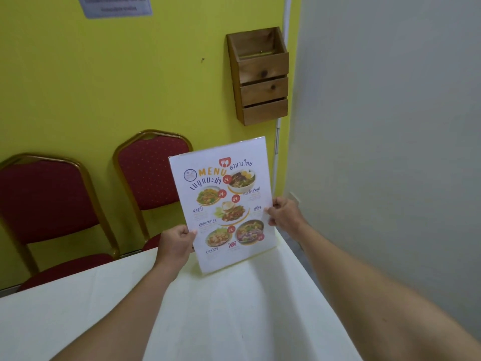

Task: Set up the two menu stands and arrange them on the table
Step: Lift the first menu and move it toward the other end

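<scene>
- Currently one menu stand (223,204) is upright at the far right end of the bench (234,308), bottom edge at or just above the white cloth; contact with the cloth cannot be told.
- Stand is tilted a little, top leaning right, printed side facing the camera: "MENU" heading, Thai text, five food photos with red price dots.
- Left hand (175,243) grips the stand's lower left edge, grip pinching that edge, thumb on the front face, fingers curled behind.
- Right hand (283,213) grips the right edge about mid-height, grip pinching the edge, thumb tip on the front, other fingers hidden behind the sheet.
- Both bare forearms reach in from the near edge of the frame.
- Only one stand is seen.
- Bench is covered in white cloth with faint fold creases, runs from near left to far right.
- Two red padded chairs with gold frames sit beyond the bench's far left side: left chair (46,201), right chair (153,173), right one partly behind the stand.
- Wooden slatted box (260,76) is mounted on the yellow wall (104,87) above the stand.
- Paper notice (115,5) on the wall at top left, text too blurred to read.
- Grey-white wall (390,126) fills the right side.
</scene>
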Demonstrator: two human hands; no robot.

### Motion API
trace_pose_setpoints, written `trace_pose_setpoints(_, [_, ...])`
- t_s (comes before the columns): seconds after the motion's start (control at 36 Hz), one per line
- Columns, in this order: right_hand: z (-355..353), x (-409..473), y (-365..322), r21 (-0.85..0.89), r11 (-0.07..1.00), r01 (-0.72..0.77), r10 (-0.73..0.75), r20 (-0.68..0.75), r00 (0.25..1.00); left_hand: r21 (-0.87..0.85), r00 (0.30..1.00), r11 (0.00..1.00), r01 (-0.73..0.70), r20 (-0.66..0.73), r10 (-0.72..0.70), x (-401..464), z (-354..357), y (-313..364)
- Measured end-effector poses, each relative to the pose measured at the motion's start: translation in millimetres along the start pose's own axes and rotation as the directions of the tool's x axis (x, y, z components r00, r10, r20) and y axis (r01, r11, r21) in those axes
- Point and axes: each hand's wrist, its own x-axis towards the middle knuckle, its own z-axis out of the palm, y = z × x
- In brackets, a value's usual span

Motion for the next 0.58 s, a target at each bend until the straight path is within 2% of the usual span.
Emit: trace_pose_setpoints(0.58, [2.0,2.8,8.6,-0.054,0.998,-0.027,0.029,0.046,0.998,0.014,0.999,0.999,0.038,-0.005,-0.038,6.0,1.6,-4.8])
